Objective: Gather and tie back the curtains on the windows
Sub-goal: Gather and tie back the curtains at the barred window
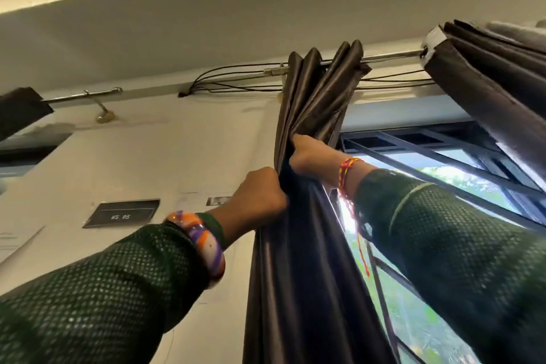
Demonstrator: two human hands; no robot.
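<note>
Head view, looking steeply up: a dark brown curtain (301, 245) hangs bunched into tight folds from a metal rod (387, 57) at the left edge of a window (443, 162), its gathered top pleats looped over the rod. The left hand (260, 195) is raised with its fingers curled round the left side of the bundle, gripping the fabric. The right hand (310, 154) sits just above it, on the window side, and pinches a fold of the same curtain between curled fingers and thumb. Both arms wear dark green mesh sleeves; a purple, orange and white bangle (201, 245) circles the left wrist, and a red and yellow thread (347, 168) is tied round the right wrist, one loose end dangling. A second dark curtain (496, 80) is bunched farther right on the same rod. Black cables (233, 83) run along the wall behind the rod. A small dark plate reading "WS 05" (122, 213) is fixed to the pale wall at left.
</note>
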